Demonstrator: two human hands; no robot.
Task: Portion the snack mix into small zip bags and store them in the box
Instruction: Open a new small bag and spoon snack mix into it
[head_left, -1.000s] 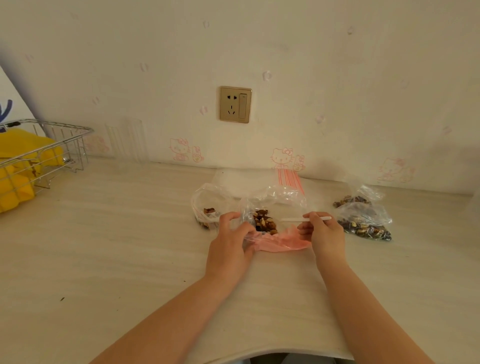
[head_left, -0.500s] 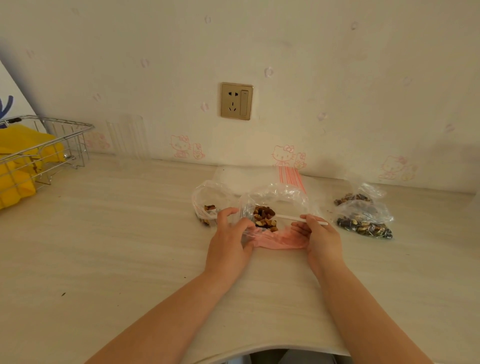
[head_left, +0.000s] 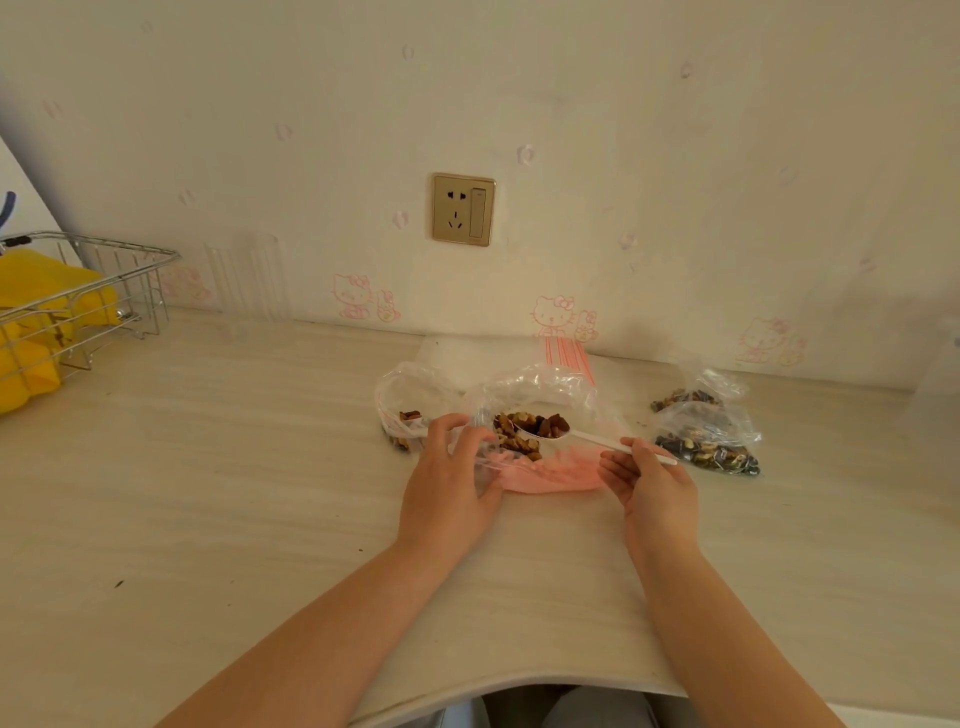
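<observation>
A clear plastic bag (head_left: 540, 387) with a pink lower edge lies open on the table, brown snack mix (head_left: 517, 434) inside it. My left hand (head_left: 449, 467) pinches the bag's left rim. My right hand (head_left: 649, 480) holds a white plastic spoon (head_left: 597, 439) by its handle; the bowl, loaded with dark pieces, sits over the mix inside the bag. To the left lies a small zip bag (head_left: 402, 397) with a few pieces in it. Two filled small bags (head_left: 706, 441) lie at the right.
A wire basket (head_left: 98, 291) with yellow contents stands at the far left. A stack of flat zip bags with red stripes (head_left: 563, 353) lies against the wall behind the open bag. A clear container (head_left: 249, 280) stands by the wall. The table's front edge curves inward near me.
The spoon has come up out of the mix carrying dark pieces, and my right hand has shifted a little right. My left hand stays on the bag rim.
</observation>
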